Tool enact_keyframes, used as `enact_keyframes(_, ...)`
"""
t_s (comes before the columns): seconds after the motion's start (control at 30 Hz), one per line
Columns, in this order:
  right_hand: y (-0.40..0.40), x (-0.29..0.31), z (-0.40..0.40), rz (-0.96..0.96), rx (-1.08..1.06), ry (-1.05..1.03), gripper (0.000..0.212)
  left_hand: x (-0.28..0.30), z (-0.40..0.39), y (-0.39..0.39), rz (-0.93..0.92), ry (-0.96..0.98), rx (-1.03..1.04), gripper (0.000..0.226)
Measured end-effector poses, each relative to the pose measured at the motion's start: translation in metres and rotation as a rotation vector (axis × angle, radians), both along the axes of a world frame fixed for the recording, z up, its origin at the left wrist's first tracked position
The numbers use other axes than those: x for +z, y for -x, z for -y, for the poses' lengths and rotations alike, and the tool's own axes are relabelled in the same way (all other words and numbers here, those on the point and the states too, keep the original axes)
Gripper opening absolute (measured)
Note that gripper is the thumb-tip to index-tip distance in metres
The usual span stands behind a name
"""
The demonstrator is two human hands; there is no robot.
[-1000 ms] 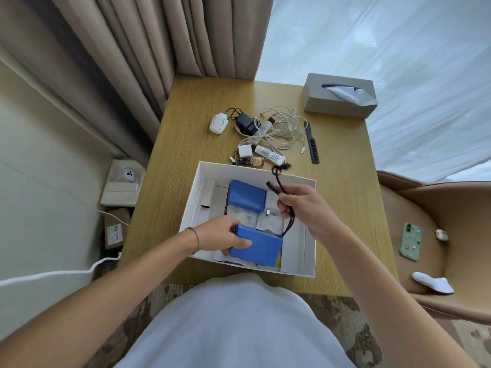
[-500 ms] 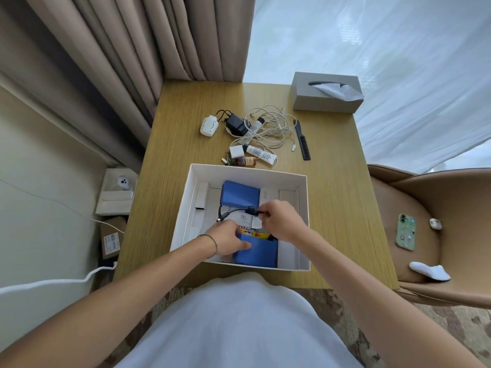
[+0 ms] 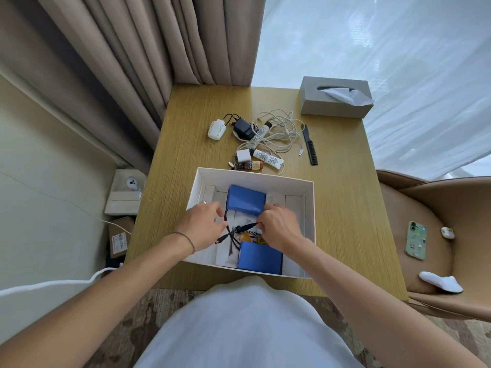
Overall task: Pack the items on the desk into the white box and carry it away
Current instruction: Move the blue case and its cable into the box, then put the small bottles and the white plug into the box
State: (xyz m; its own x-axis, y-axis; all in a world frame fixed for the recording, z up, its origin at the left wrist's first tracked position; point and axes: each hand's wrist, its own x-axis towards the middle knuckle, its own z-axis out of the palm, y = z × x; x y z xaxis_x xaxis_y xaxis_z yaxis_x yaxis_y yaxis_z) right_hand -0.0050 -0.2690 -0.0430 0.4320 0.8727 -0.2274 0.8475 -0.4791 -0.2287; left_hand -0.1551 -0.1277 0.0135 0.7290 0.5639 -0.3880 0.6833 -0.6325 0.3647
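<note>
The white box (image 3: pixel 255 174) stands open on the wooden desk (image 3: pixel 342 208), right in front of me. Two blue battery packs lie inside it, one at the far side (image 3: pixel 245 199) and one at the near side (image 3: pixel 260 257), over white packets. A black cable (image 3: pixel 237 231) runs between the two packs. My right hand (image 3: pixel 279 227) pinches that cable next to the far pack's near right corner. My left hand (image 3: pixel 202 224) reaches in from the left, its fingers stretched toward the far pack's left edge and the cable loop.
Behind the box lie a white round device (image 3: pixel 217 130), a black adapter (image 3: pixel 244 128), tangled white cables (image 3: pixel 281 131), a white tube (image 3: pixel 268 158), a charger cube (image 3: pixel 243 156), a small brown bottle (image 3: pixel 252 165) and a black comb (image 3: pixel 309 144). A grey tissue box (image 3: pixel 334 98) is far right. A chair with a phone (image 3: pixel 415 240) stands right.
The near blue pack was set down in the box and my left hand left it, moving toward the far pack. My right hand lowered the black cable into the box.
</note>
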Motion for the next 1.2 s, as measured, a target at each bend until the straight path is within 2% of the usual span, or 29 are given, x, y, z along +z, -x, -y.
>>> enact_keyframes(0.1, -0.002, 0.002, -0.005, 0.023, 0.009, 0.0, 0.018, -0.005, 0.003, -0.01, -0.211, 0.018, -0.056, 0.029)
enact_keyframes(0.23, -0.004, 0.003, -0.008, 0.026, -0.026, 0.036, 0.017, -0.015, 0.009, -0.02, -0.236, 0.162, -0.035, 0.026)
enact_keyframes(0.3, -0.006, 0.002, -0.008, 0.016, -0.047, 0.044, 0.016, -0.019, 0.009, -0.021, -0.209, 0.306, 0.059, 0.026)
enact_keyframes(0.4, -0.011, 0.0, -0.006, 0.003, -0.076, 0.024, 0.016, -0.024, 0.01, -0.02, -0.088, 0.55, 0.311, 0.019)
enact_keyframes(0.47, -0.015, 0.0, -0.005, -0.014, -0.095, 0.0, 0.017, -0.028, 0.017, -0.02, 0.032, 0.606, 0.454, 0.025)
enact_keyframes(0.57, -0.02, 0.001, -0.004, -0.044, -0.129, -0.012, 0.018, -0.034, 0.025, -0.024, 0.12, 0.464, 0.434, 0.028)
enact_keyframes(0.7, -0.025, 0.002, -0.002, -0.056, -0.177, -0.033, 0.017, -0.038, 0.027, -0.028, 0.13, 0.335, 0.318, 0.031)
enact_keyframes(0.8, -0.026, 0.003, 0.0, -0.065, -0.201, -0.061, 0.017, -0.04, 0.025, -0.031, 0.107, 0.136, 0.247, 0.025)
enact_keyframes(0.93, -0.027, 0.004, 0.0, -0.071, -0.227, -0.086, 0.02, -0.041, 0.026, -0.044, 0.105, 0.085, 0.206, 0.022)
enact_keyframes(1.07, -0.026, 0.005, 0.001, -0.067, -0.208, -0.076, 0.018, -0.042, 0.03, -0.05, 0.009, -0.045, 0.145, 0.015)
enact_keyframes(1.2, -0.024, 0.002, 0.001, -0.084, -0.165, -0.034, 0.019, -0.047, 0.031, -0.045, -0.108, -0.198, 0.028, 0.019)
